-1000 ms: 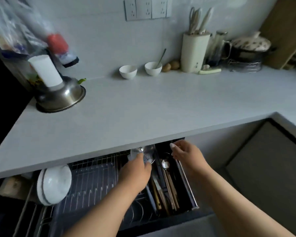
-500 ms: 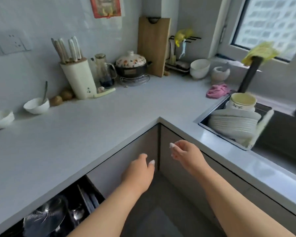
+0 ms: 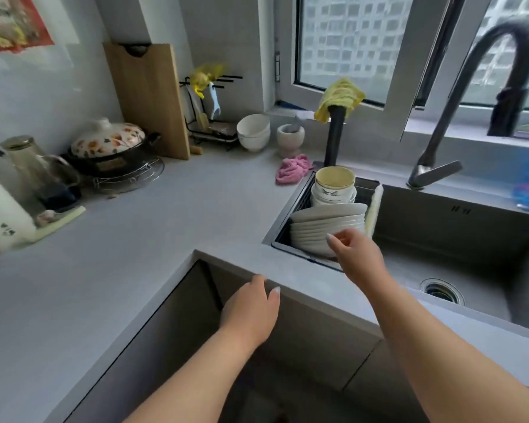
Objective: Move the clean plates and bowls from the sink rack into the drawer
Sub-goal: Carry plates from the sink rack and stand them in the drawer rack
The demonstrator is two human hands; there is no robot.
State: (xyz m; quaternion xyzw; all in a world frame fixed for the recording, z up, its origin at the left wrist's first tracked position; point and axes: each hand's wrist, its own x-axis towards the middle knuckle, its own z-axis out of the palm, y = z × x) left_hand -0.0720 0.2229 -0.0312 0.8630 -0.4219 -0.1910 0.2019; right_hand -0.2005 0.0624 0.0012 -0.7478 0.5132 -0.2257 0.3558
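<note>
I am turning away from the open drawer, now out of view, and reaching my empty, loosely curled right hand (image 3: 356, 254) toward the stack of white ceramic plates (image 3: 324, 230) in the black sink rack (image 3: 290, 209); my relaxed left hand (image 3: 251, 306) is hovering empty by the grey counter edge (image 3: 287, 270).

Stack of white plates (image 3: 327, 228): lying in the sink rack (image 3: 290, 209) at the left end of the sink, tilted, rims fanned toward the camera; exact count cannot be told. Lower right edge of the stack is hidden. Stack of bowls (image 3: 333, 189): directly behind the plates in the same rack, nested upright, white with a dark mark on 1 side; the top bowl shows a yellowish inside. Bowls and plates appear to touch.
</note>
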